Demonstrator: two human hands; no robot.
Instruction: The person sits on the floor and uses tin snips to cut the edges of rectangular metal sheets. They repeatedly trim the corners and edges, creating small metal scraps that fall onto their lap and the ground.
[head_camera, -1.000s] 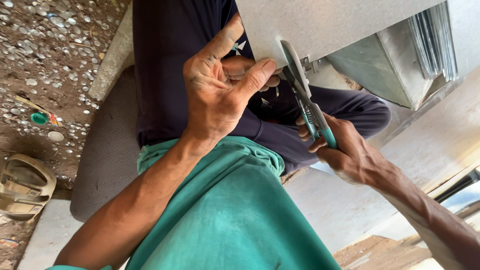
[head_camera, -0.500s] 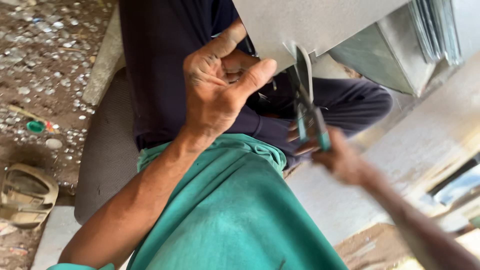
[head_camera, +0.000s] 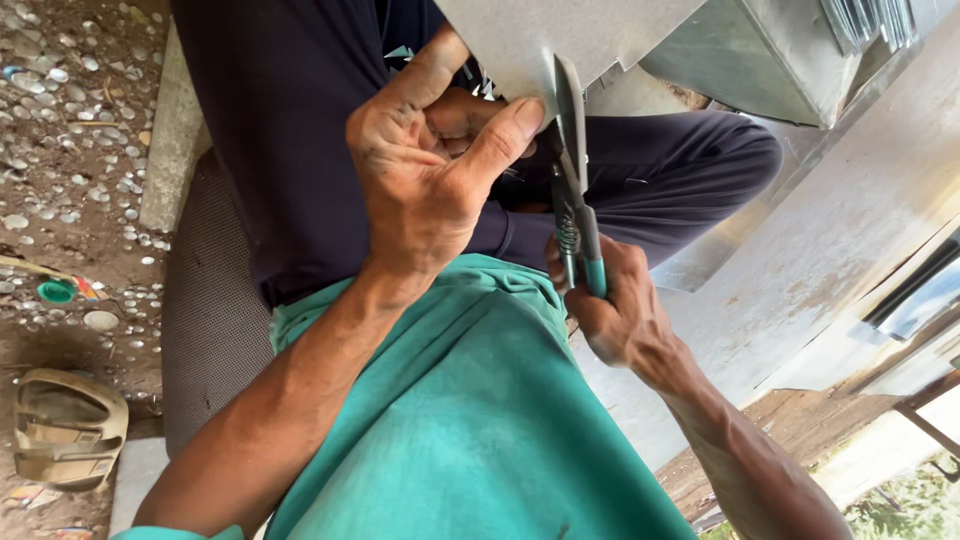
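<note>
My left hand (head_camera: 425, 175) grips the lower edge of a grey sheet of metal (head_camera: 560, 35), thumb on the near face and fingers behind it. My right hand (head_camera: 615, 305) is closed around the green handles of metal snips (head_camera: 575, 190). The blades point up and bite into the sheet's edge just right of my left thumb. Both hands hover over my lap, above green cloth (head_camera: 460, 420) and dark trousers (head_camera: 300, 130).
A folded metal box (head_camera: 770, 60) lies at the upper right on a pale concrete floor. To the left is dirt ground strewn with several small metal discs (head_camera: 70, 150), a green cap (head_camera: 55, 291) and a worn sandal (head_camera: 65, 430).
The snips have swung from slanted to nearly upright and moved closer to my left thumb, and the blades have closed on the sheet edge. My left hand keeps its grip.
</note>
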